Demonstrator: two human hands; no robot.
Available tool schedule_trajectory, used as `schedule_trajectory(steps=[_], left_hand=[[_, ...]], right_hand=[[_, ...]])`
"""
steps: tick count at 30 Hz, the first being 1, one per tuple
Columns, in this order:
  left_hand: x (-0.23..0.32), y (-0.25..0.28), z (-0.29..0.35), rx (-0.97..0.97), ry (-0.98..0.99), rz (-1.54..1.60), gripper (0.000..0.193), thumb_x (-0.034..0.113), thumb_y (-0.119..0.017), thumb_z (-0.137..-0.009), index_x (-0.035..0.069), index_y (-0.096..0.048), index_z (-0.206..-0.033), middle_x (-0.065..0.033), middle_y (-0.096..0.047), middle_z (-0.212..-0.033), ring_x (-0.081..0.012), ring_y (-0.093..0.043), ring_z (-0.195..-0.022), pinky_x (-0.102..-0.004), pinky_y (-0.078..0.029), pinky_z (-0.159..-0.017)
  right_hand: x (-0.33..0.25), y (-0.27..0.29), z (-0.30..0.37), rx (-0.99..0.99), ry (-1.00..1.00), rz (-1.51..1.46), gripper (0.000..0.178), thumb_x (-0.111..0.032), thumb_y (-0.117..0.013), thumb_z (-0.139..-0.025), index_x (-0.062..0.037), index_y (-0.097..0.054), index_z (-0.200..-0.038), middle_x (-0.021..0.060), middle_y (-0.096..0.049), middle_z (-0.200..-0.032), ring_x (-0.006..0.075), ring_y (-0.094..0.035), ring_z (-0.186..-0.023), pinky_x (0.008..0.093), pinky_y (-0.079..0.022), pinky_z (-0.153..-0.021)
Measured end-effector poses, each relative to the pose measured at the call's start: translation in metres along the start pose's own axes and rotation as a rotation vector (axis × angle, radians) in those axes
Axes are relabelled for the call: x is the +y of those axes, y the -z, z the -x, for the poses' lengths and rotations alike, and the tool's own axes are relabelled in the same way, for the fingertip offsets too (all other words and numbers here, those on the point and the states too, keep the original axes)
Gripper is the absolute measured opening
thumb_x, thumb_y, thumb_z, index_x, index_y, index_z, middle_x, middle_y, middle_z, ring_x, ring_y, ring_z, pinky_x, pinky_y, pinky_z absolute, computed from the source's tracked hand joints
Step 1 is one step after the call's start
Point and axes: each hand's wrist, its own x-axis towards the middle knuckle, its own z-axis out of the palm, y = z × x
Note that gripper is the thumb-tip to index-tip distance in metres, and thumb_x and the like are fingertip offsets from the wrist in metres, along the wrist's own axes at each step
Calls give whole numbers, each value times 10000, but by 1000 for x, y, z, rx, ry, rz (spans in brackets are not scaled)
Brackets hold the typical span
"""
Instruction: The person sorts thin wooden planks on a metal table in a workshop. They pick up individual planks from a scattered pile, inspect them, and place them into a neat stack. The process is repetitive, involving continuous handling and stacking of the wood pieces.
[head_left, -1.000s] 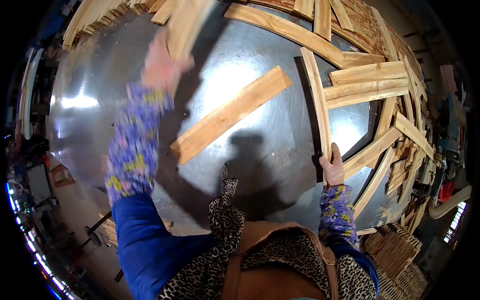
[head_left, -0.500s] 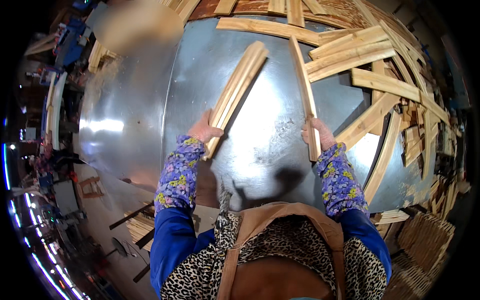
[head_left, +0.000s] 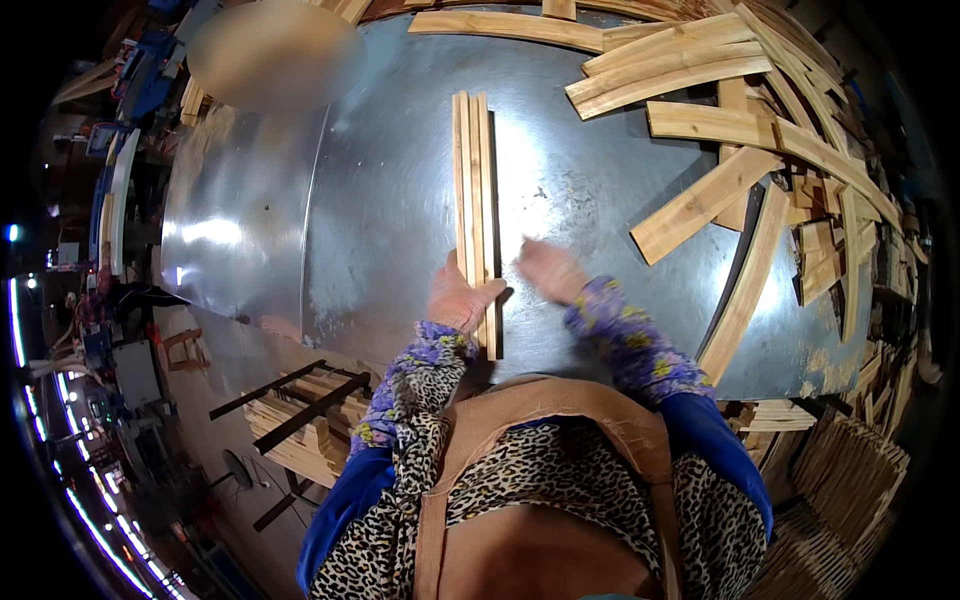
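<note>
A narrow bundle of wooden strips [head_left: 473, 190] stands on edge on the metal tabletop [head_left: 390, 200], pointing away from me. My left hand [head_left: 462, 298] grips its near end, with the thumb across the top. Just right of the bundle is my right hand [head_left: 552, 270], apart from it. Motion smears its fingers, so their position is unclear, and no strip shows in it. Both forearms wear purple flowered sleeve covers.
Loose wooden boards [head_left: 710, 120] lie in an overlapping heap at the right and far right. One long board [head_left: 505, 28] crosses the far side. A curved board [head_left: 745, 285] lies near the right edge. Stacked wood [head_left: 310, 425] sits on a dark metal frame below, left.
The left hand's bundle has moved right and turned nearly straight ahead. My right hand has moved left toward it, and the strip it held is out of that hand, seemingly beside the others.
</note>
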Motion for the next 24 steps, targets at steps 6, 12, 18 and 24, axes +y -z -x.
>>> schedule_trajectory(steps=[6, 12, 18, 24], left_hand=[[39, 6, -4, 2, -53, 208, 938, 337, -899, -805, -93, -496, -1534, -306, -719, -1306, -404, -722, -1225, -472, -562, -1086], [-3, -24, -2, 155, -93, 186, 956, 309, -935, -776, -7, -506, -1569, -284, -692, -1345, -448, -688, -1236, -507, -542, -1103], [-3, -21, -12, 125, -137, 193, 1001, 328, -906, -776, -47, -462, -1591, -303, -668, -1387, -478, -641, -1305, -513, -499, -1168], [27, 10, -4, 72, -167, 100, 839, 292, -833, -820, -92, -524, -1500, -333, -679, -1377, -474, -653, -1312, -506, -501, -1165]], right_hand=[[302, 131, -21, 1019, -601, -1748, 409, -447, -715, -1072, -91, -760, -1271, 25, -667, -862, 281, -643, -729, 447, -506, -594], [305, 222, -70, 1628, -745, -1597, 496, -439, -760, -1044, -39, -718, -1335, 127, -762, -1137, 257, -734, -845, 405, -587, -607], [256, 184, -31, 1259, -704, -1087, 537, -314, -728, -1059, 48, -637, -1445, 144, -758, -1287, 282, -739, -1084, 404, -602, -942], [99, 57, 72, 562, -823, -737, 667, -411, -766, -1012, 111, -636, -1406, 249, -763, -1292, 364, -731, -1187, 451, -567, -1025]])
